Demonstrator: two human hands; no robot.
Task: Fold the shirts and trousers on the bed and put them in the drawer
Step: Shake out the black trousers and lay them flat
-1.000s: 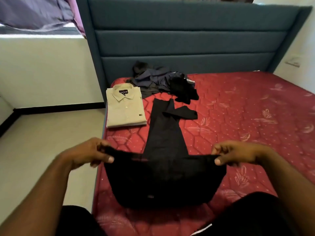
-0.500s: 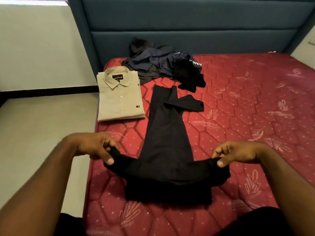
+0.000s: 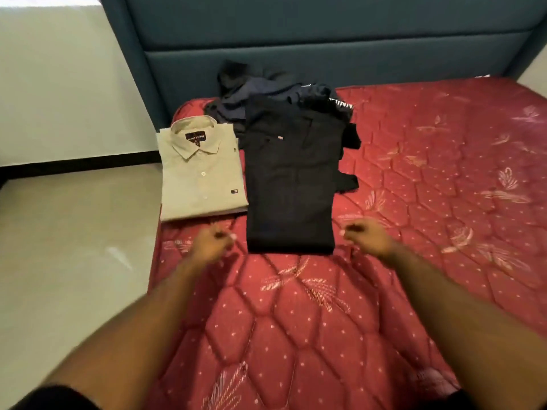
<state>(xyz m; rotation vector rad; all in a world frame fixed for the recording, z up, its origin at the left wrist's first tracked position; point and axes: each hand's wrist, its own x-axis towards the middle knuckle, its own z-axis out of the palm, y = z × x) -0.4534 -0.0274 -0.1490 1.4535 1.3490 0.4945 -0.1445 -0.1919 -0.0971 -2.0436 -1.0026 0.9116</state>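
Note:
Black trousers lie folded in half on the red mattress, their far end overlapping a pile of dark unfolded clothes by the headboard. A folded beige shirt lies flat just left of the trousers. My left hand hovers at the near left corner of the trousers, fingers curled, holding nothing. My right hand is beside the near right corner, also curled and holding nothing. Both hands are blurred and clear of the cloth.
A teal padded headboard stands behind the clothes pile. The mattress's left edge drops to a pale tiled floor. Bare red mattress stretches to the right and toward me. No drawer is in view.
Both hands carried the waist end of the trousers forward over the legs, laid it down and let go. The trousers now lie doubled, and the hands have drawn back to the near corners.

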